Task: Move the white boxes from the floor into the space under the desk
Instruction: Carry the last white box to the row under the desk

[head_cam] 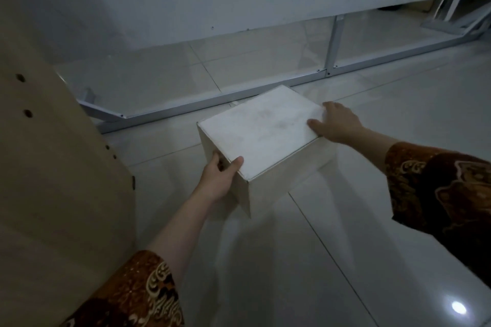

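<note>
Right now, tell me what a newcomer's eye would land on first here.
A white box fills the centre, with the left hand gripping its near-left corner and the right hand laid on its right edge. Just behind it runs the desk's grey metal floor rail. A beige drilled panel stands at the left.

Matt white cardboard box (259, 129) — glossy floor tiles (372, 220) — painted metal frame (332, 48)
</note>
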Demonstrator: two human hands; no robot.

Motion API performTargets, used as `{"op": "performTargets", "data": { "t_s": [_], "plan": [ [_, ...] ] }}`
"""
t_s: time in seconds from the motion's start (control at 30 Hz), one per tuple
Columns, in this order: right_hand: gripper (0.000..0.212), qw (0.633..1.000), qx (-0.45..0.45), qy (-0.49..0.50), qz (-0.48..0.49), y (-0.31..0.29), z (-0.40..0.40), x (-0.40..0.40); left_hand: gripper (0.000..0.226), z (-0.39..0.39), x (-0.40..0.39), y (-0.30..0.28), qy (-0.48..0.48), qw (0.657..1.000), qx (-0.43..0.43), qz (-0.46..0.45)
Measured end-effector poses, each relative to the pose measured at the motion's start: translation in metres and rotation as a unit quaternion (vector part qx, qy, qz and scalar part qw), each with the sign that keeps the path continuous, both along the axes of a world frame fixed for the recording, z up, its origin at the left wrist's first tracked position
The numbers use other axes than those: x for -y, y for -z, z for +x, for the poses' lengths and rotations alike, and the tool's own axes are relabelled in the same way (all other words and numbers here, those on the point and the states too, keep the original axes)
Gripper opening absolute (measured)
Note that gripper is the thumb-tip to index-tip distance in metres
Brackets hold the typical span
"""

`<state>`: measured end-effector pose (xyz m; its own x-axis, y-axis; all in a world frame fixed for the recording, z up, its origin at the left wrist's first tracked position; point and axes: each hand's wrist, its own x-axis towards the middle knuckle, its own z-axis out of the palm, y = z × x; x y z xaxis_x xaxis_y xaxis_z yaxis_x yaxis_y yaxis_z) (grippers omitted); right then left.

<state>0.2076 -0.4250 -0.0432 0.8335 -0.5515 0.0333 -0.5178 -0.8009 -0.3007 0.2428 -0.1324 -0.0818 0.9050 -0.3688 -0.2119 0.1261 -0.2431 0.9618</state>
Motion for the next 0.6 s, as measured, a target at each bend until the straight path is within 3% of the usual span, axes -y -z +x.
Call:
{"op": "performTargets", "data": {
  "t_s": [0.1,0.27,0.37,0.43,0.5,0.57,0.6],
  "plan": [
    [0.073,0.994,-0.043,0.032,0.099,-0.002,0.003,0.015,0.031,-0.002,-0.014,-0.004,0.04,0.997,-0.039,-0.049],
    [0.073,0.999,-0.005,0.038,0.015,0.005,-0.014,0.016,0.049,-0.004,-0.035,-0.007,0.07,0.982,-0.14,-0.104],
    [0.078,0.996,-0.054,0.052,0.049,0.01,-0.035,0.011,0.049,-0.006,-0.048,-0.009,0.074,0.971,-0.177,-0.138],
    [0.086,0.983,-0.038,0.074,0.163,0.017,-0.053,0.001,0.05,-0.01,-0.047,-0.011,0.054,0.975,-0.179,-0.121],
    [0.091,0.925,0.007,0.095,0.369,0.02,-0.072,-0.013,0.049,-0.015,-0.04,-0.016,0.011,0.979,-0.176,-0.106],
    [0.078,0.859,0.032,0.074,0.506,0.018,-0.089,-0.025,0.058,-0.021,-0.034,-0.02,-0.026,0.98,-0.175,-0.09],
    [0.068,0.846,0.038,0.06,0.529,0.018,-0.096,-0.027,0.065,-0.026,-0.033,-0.023,-0.029,0.979,-0.181,-0.084]
  ]
}}
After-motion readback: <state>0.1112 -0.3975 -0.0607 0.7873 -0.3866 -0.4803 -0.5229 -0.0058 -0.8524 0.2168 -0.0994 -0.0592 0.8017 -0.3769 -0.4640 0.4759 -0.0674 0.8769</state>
